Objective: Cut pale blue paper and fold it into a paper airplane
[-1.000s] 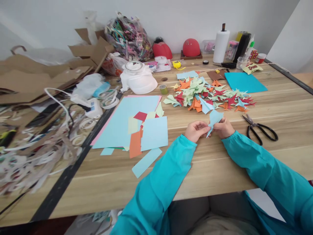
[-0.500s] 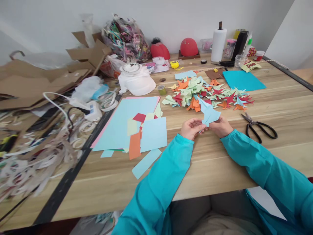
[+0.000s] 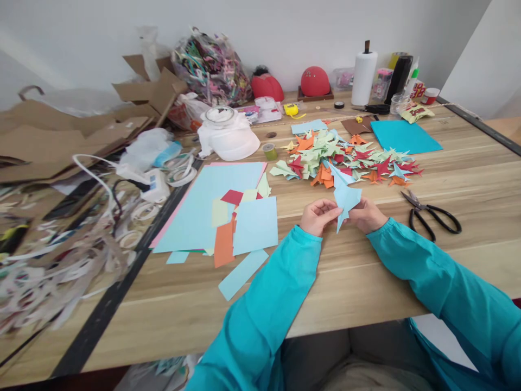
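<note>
Between my two hands is a light blue folded paper figure (image 3: 347, 199), with a pointed tip hanging down toward me. My left hand (image 3: 319, 216) pinches its left edge between thumb and fingers. On the other side my right hand (image 3: 367, 215) grips the right edge, its fingertips partly behind the paper. Just beyond lies a heap of folded paper figures (image 3: 321, 149) in green, orange, red and blue. Left of my hands a light blue paper square (image 3: 256, 224) rests among cut scraps, including an orange strip (image 3: 224, 245) and a blue strip (image 3: 243, 274).
Black-handled scissors (image 3: 431, 213) lie to the right. Large blue sheets (image 3: 195, 203) cover the left middle, and a teal sheet (image 3: 406, 136) lies at the back right. Tangled strips and cables (image 3: 97, 239), cardboard (image 3: 61, 136) and a stuffed plastic bag (image 3: 211, 68) crowd the left and back.
The blue paper figure has turned in my fingers, so a pointed end now shows below my hands. Both hands stay in nearly the same place.
</note>
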A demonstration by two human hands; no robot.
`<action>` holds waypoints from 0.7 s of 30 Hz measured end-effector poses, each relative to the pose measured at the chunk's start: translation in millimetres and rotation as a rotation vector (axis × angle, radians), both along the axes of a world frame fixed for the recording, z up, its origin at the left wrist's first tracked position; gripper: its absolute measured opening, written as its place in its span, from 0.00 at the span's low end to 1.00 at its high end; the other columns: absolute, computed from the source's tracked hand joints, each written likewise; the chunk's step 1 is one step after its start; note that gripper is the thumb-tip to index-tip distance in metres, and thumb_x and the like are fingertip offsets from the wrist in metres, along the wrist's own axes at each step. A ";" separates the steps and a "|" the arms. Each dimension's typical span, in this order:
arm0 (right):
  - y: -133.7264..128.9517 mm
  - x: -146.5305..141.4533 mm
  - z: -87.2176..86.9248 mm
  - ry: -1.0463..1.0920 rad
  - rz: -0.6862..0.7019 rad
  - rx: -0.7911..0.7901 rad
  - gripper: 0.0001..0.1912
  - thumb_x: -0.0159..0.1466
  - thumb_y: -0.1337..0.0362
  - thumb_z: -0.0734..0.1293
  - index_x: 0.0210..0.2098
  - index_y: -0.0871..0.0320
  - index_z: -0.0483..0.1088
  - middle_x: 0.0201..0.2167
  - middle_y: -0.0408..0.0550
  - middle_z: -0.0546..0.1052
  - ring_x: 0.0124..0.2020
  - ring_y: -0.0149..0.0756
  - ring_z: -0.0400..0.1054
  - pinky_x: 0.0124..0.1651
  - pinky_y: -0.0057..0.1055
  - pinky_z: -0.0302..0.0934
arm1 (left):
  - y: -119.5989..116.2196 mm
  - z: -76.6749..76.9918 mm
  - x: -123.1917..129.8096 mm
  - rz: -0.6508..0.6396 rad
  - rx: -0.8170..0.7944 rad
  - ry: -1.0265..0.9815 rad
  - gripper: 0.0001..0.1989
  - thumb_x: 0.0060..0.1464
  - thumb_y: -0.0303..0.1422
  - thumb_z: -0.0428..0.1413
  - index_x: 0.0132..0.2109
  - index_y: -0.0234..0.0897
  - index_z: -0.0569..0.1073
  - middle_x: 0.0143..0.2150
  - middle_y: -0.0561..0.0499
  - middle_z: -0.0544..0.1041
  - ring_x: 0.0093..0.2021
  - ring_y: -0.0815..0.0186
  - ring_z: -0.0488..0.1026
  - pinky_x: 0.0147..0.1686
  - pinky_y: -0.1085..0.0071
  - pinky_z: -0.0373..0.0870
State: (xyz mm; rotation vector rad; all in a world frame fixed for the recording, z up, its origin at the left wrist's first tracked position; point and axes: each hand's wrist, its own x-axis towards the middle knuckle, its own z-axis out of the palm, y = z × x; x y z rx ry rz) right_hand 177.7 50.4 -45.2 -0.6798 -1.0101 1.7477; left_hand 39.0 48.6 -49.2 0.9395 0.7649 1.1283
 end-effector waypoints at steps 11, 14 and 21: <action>0.6 1.1 -1.6 -0.009 0.244 -0.086 0.08 0.40 0.71 0.65 0.23 0.62 0.69 0.21 0.45 0.74 0.17 0.23 0.61 0.18 0.19 0.53 | 0.2 1.2 -0.1 0.068 0.059 0.059 0.15 0.32 0.38 0.65 0.24 0.33 0.70 0.16 0.56 0.70 0.14 0.75 0.63 0.15 0.77 0.60; -1.4 1.1 0.9 -0.005 0.288 -0.109 0.10 0.40 0.70 0.63 0.24 0.63 0.70 0.22 0.45 0.74 0.14 0.21 0.57 0.17 0.20 0.51 | 1.4 0.8 -1.2 0.076 0.057 0.047 0.15 0.32 0.38 0.64 0.24 0.33 0.70 0.15 0.55 0.71 0.15 0.75 0.64 0.16 0.77 0.61; -3.3 -0.3 4.8 -0.008 0.305 -0.113 0.12 0.39 0.71 0.61 0.25 0.63 0.70 0.19 0.44 0.71 0.14 0.21 0.54 0.15 0.20 0.49 | 4.8 0.7 -2.1 0.166 0.006 0.024 0.16 0.30 0.39 0.65 0.24 0.33 0.70 0.14 0.56 0.70 0.14 0.73 0.65 0.16 0.75 0.63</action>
